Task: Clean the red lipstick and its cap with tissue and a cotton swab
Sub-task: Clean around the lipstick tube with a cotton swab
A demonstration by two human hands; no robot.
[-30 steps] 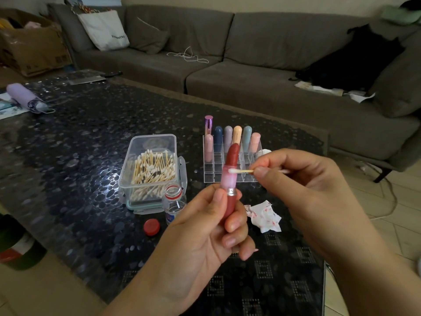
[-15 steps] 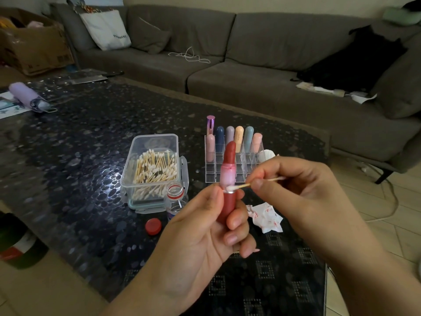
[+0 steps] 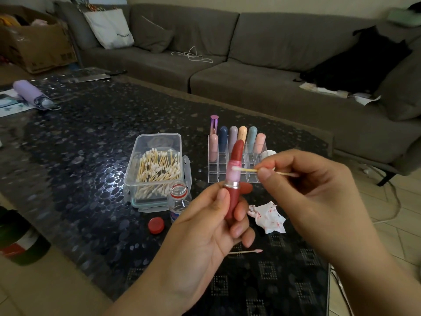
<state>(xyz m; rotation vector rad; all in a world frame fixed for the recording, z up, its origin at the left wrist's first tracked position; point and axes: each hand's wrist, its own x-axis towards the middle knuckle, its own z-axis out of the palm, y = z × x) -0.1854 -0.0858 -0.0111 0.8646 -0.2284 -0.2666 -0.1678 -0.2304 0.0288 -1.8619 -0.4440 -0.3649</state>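
Observation:
My left hand (image 3: 211,226) holds the red lipstick (image 3: 233,179) upright by its red base, the bullet extended above a pink inner tube and a silver ring. My right hand (image 3: 303,188) pinches a cotton swab (image 3: 247,170) by its wooden stick. The swab's white tip touches the pink tube just below the bullet. A crumpled tissue (image 3: 268,216) with red stains lies on the table under my right hand. A used swab (image 3: 246,252) with a pink tip lies near the table's front. I cannot see the lipstick's cap.
A clear box of cotton swabs (image 3: 157,169) stands left of the lipstick. A small open bottle (image 3: 178,201) and its red lid (image 3: 156,225) sit in front of it. A clear organiser with several lipsticks (image 3: 237,147) stands behind. A grey sofa (image 3: 250,65) lies beyond the dark table (image 3: 79,167).
The swab tip went down to the silver ring half a second ago and is now back up on the pink tube. My left hand kept the lipstick upright.

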